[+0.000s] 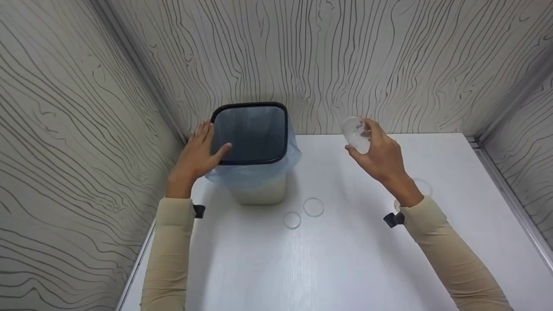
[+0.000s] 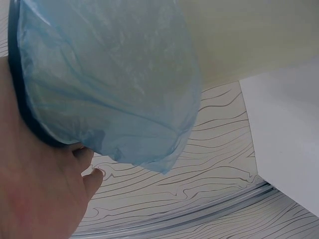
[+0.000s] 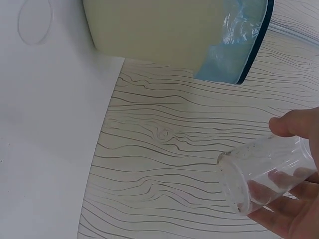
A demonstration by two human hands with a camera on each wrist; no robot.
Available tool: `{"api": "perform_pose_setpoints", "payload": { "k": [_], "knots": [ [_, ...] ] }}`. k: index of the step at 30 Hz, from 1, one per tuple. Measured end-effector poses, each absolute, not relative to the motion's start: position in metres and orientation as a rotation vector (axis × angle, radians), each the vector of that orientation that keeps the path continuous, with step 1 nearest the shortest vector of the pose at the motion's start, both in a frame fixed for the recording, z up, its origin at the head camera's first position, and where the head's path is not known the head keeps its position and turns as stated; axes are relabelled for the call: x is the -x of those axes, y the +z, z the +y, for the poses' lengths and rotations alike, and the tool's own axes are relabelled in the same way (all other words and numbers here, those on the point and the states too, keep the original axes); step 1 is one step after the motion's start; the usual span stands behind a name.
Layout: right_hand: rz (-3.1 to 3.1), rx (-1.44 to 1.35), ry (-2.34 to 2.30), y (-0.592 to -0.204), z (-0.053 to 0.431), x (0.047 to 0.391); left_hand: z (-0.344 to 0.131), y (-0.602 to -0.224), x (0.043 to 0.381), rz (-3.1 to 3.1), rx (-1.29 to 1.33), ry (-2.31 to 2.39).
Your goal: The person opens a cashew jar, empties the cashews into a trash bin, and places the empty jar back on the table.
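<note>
A pale bin with a black rim and a blue liner bag stands at the back left of the white table. My left hand rests on the rim's left side, thumb spread over the opening and fingers fairly straight; in the left wrist view its fingertips lie beyond the rim, beside the bag. To the right of the bin, my right hand holds a clear plastic cup above the table, thumb on one side and fingers round the other. The cup looks tilted, with small dark specks at one end.
Two thin clear rings or round lids lie on the white table in front of the bin. Another clear round outline shows beside the right wrist. Wood-patterned panels close off the back and both sides.
</note>
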State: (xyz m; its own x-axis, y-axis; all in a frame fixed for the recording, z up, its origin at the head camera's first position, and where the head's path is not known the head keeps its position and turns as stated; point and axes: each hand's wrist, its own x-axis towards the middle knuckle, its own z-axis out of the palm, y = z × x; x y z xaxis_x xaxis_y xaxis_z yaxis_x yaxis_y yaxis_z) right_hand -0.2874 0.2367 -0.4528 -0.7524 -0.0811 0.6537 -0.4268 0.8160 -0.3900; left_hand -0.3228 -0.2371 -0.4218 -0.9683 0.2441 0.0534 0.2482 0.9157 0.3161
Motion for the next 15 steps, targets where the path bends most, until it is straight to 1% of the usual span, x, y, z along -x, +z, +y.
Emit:
{"api": "perform_pose_setpoints", "payload": {
  "k": [15],
  "knots": [
    [-2.348, -0.356, 0.715, -0.4579, 0.2441, 0.2802, -0.2361, -0.4203, 0.3205, -3.046, 0.395, -0.492]
  ]
}}
